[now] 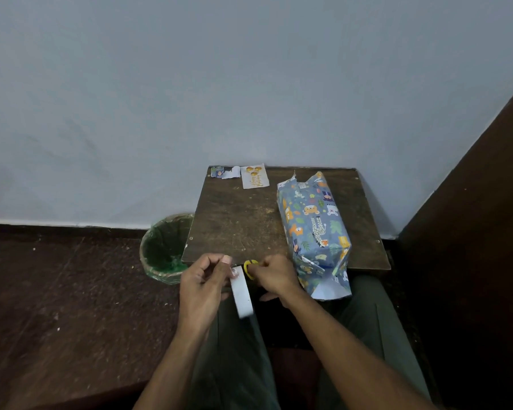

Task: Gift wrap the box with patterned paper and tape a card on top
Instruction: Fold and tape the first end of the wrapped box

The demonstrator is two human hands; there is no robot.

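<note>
Taping step: left hand (203,287) pinches tape roll (242,292); right hand (274,276) grips yellow scissors (250,266). Next: cut strip, seal box (316,229) open end, lower centre.

The bench's (234,220) left and middle lie bare and passable. The wrapped box (316,229) blocks the right side, overhanging the near edge. A card (254,176) and paper scrap (224,172) sit at the far edge against the wall (249,84). A bin (163,247) stands left of the bench.
</note>
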